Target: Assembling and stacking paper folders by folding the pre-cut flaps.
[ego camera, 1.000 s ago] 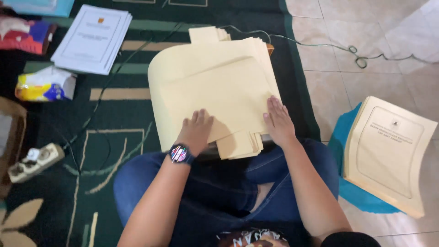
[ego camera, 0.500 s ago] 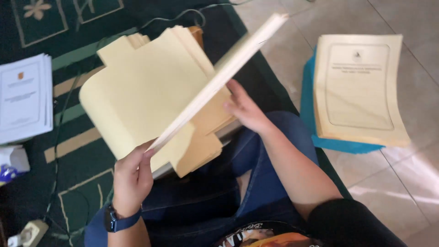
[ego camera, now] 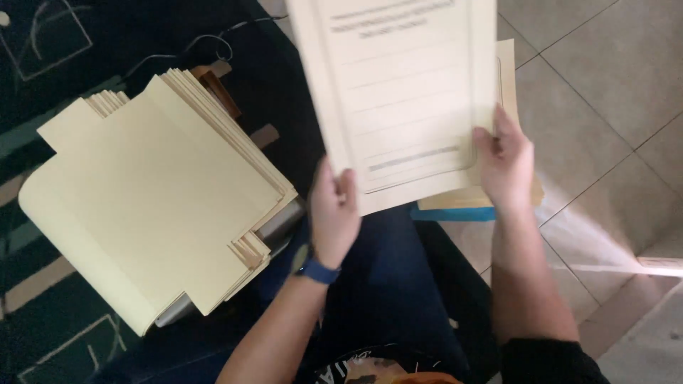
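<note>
Head view, change: a second ago both hands lay flat on the open stack; half a second ago they were lifting one folder off it; now that cream folder [ego camera: 402,99] is closed, printed face up, and held over the right side, above the tiled floor.
Meaning: one folder has left the stack and is most likely headed for the finished pile.
Left hand [ego camera: 334,213]: fingers pressed together, pinching the folder's lower left corner, thumb on top.
Right hand [ego camera: 506,160]: fingers spread lightly along the folder's right edge, thumb on the front, gripping it.
Open stack [ego camera: 153,206]: unfolded cream folders fanned on a low support over the dark green rug [ego camera: 57,43], just beside the left knee.
Finished pile [ego camera: 509,85]: mostly hidden under the held folder, resting on a blue base [ego camera: 452,212].
Edges: the held folder's lower edge hangs just above the blue base; its left edge is apart from the stack's fanned corner.
Open room: bare tile [ego camera: 605,92] lies to the right; a cable [ego camera: 206,46] crosses the rug beyond the stack.
</note>
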